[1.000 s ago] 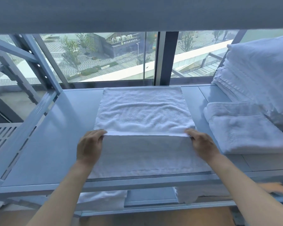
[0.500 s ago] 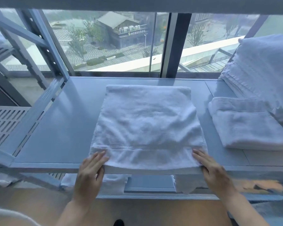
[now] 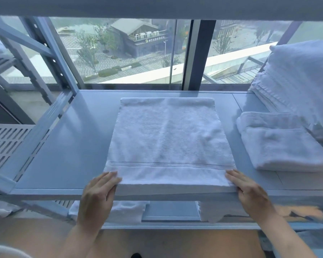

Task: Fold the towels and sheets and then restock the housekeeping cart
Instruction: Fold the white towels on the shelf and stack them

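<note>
A white towel [image 3: 168, 142] lies folded flat in the middle of the grey shelf [image 3: 63, 146], its near edge level with the shelf's front lip. My left hand [image 3: 99, 194] rests with straight fingers on the towel's near left corner. At the near right corner my right hand [image 3: 250, 194] lies the same way. Both thumbs sit along the towel's front edge; whether they reach under it I cannot tell.
A folded white towel [image 3: 280, 144] lies on the shelf to the right, with a tall stack of white linens [image 3: 302, 86] behind it. More white towels [image 3: 127, 211] sit on the lower shelf. A slanted rack upright [image 3: 50, 53] stands at the left, before a window.
Both hands drew the towel's upper layer toward me, from mid-towel to the front edge, which finished the fold. The fingers now lie flat on the near corners.
</note>
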`<state>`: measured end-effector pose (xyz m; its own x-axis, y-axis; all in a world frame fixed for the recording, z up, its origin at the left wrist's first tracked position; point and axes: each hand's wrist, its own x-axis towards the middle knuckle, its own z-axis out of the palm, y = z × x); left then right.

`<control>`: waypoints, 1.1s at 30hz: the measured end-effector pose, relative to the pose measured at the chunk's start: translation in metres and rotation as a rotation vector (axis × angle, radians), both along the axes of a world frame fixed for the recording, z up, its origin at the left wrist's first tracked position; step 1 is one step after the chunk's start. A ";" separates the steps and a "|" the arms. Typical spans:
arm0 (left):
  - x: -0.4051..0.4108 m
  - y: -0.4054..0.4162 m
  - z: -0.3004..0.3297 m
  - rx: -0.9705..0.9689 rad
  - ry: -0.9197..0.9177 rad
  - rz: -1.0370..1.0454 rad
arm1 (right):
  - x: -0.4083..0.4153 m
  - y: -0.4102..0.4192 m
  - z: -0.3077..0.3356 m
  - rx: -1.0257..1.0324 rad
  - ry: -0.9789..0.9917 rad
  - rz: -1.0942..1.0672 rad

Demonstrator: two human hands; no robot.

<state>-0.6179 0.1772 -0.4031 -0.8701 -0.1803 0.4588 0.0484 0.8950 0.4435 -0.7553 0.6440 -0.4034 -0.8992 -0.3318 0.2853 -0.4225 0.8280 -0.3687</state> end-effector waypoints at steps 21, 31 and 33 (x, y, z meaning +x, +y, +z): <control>-0.144 0.079 0.009 -0.246 -0.593 -0.128 | -0.100 -0.169 0.014 0.193 -0.287 0.085; -0.061 0.058 0.009 -0.127 -0.447 0.033 | -0.050 -0.067 -0.007 0.220 -0.269 -0.028; -0.062 0.068 0.016 -0.115 -0.299 0.080 | -0.024 -0.066 -0.008 0.240 -0.263 -0.038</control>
<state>-0.6804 0.2454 -0.3868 -0.9544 -0.2155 0.2064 -0.1413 0.9356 0.3235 -0.7795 0.5778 -0.4118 -0.9444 -0.3263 -0.0396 -0.3064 0.9174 -0.2538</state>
